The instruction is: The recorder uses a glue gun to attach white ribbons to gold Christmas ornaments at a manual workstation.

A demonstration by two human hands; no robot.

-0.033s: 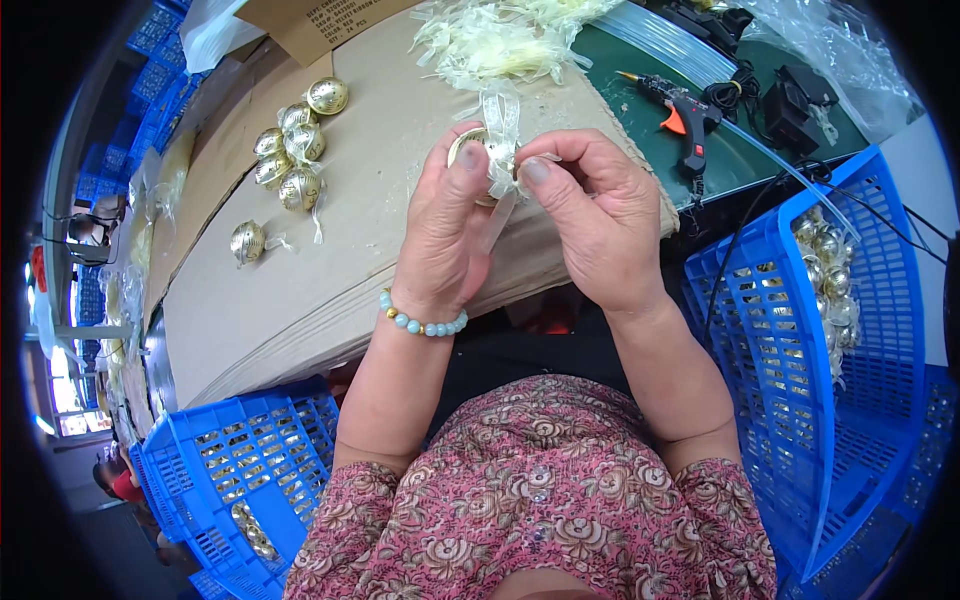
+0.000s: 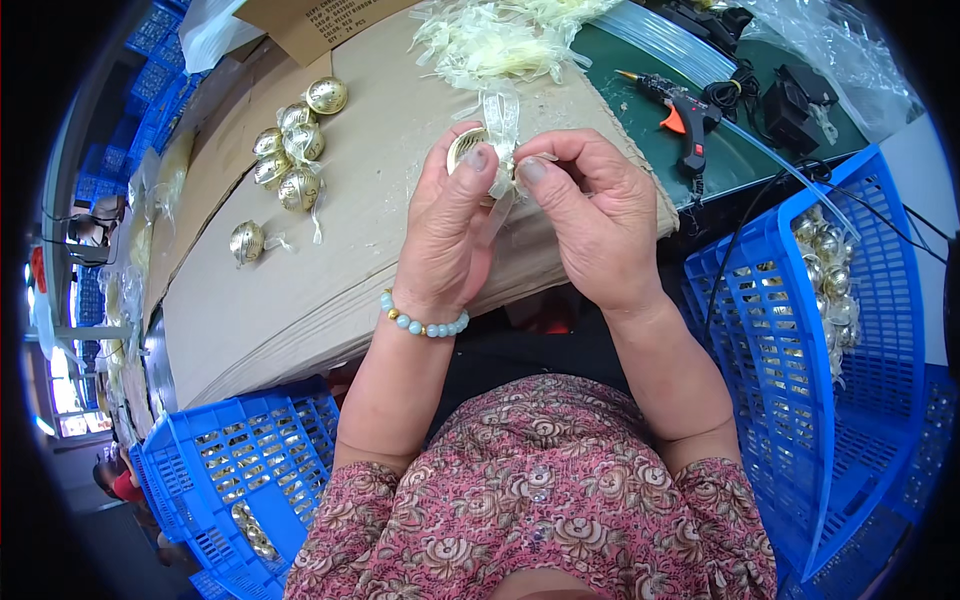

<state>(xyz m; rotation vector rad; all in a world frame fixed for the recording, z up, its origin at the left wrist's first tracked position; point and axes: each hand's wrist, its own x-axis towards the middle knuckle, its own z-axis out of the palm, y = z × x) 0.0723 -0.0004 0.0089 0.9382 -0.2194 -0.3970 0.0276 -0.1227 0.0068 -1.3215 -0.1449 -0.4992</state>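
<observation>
My left hand (image 2: 448,205), a beaded bracelet at its wrist, is closed around a gold ball ornament (image 2: 466,148); its thumb lies over the near side. A sheer cream ribbon (image 2: 500,125) stands up from the ornament, and a tail of it hangs below the fingers. Thumb and forefinger of my right hand (image 2: 600,200) pinch at the ribbon's base beside the ball. What exactly sits between those fingertips is too small to make out. To the left on the cardboard (image 2: 350,240) lie several more gold ball ornaments (image 2: 300,190), some with ribbon ends showing.
A heap of cream ribbons (image 2: 490,45) lies at the far edge. An orange-triggered glue gun (image 2: 685,120) rests on the green surface at right, near clear glue sticks (image 2: 660,40) and black cords. Blue crates (image 2: 760,300) holding gold ornaments flank me; a brown carton (image 2: 310,25) stands far left.
The ornament has turned slightly in my left hand, so more of its patterned side shows. The ribbon has shifted a little to the right; both hands keep their hold.
</observation>
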